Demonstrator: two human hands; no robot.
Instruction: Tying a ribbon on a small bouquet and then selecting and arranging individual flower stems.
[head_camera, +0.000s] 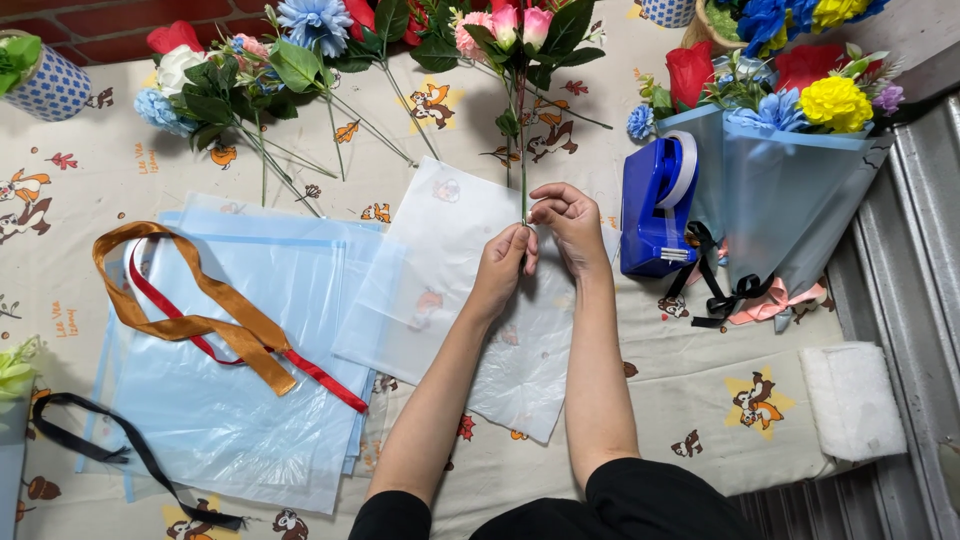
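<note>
— Cartoon-print cloth (560, 395) covers the whole table, and you have the flower stem (521, 150) upright over the clear wrapping sheet (470, 290). What does your grip tell you?

— Your left hand (503, 268) is pinched shut on the bottom end of the stem, and your right hand (570, 222) closes its fingertips on the same stem just above. The pink buds (520, 25) sit at the far end, up near the brick wall.

— How will it handle?

— You should find it light, I judge, and thin enough to flex. It looks like an artificial stem, so the stalk is probably stiff, while the petals and leaves are soft and crush easily. Keep your hold low on the bare stalk, clear of the leaves. The clear sheet under your wrists looks slippery and flimsy.

— And the count?

— You have one blue tape dispenser (655, 205) just right of your hands. Two wrapped bouquets in blue cones (790, 190) stand beyond it, touching each other. Left of you lies a stack of pale blue sheets (230, 400); how many I cannot tell. On it are one gold ribbon (190, 325) and one red ribbon (325, 378), crossing. One black ribbon (120, 445) lies at the stack's near edge. Loose flowers (240, 85) lie along the far side, too tangled for you to number.
</note>
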